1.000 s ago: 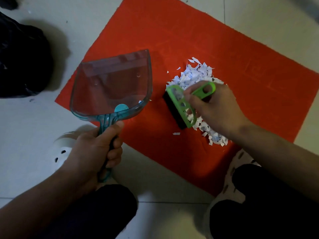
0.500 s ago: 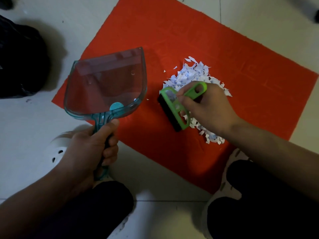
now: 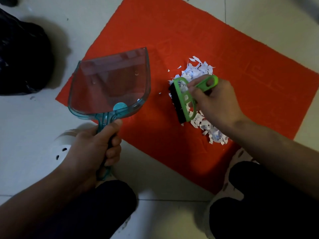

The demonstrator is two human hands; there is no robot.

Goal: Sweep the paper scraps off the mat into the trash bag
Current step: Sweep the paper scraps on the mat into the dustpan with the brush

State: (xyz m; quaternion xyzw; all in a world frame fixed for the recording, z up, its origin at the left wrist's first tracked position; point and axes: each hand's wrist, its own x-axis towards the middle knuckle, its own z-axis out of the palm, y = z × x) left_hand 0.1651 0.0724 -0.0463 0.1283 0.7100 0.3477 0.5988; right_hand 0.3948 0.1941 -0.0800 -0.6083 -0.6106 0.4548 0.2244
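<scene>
- My left hand (image 3: 91, 149) grips the clear teal dustpan (image 3: 110, 87) handle
- My right hand (image 3: 214, 102) holds the green brush (image 3: 185, 100) against the paper scraps (image 3: 198, 73), piled on the red mat (image 3: 241, 57)
- Black trash bag (image 3: 20, 57) sits far left

Dim indoor light fell from above – soft shadows pooled beside the trash bag (image 3: 20, 56) and under the dustpan (image 3: 110, 83); edges bowed, with mild blur throughout

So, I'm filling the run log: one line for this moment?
left hand holds teal dustpan | right hand holds green brush | paper scraps on red mat
</scene>
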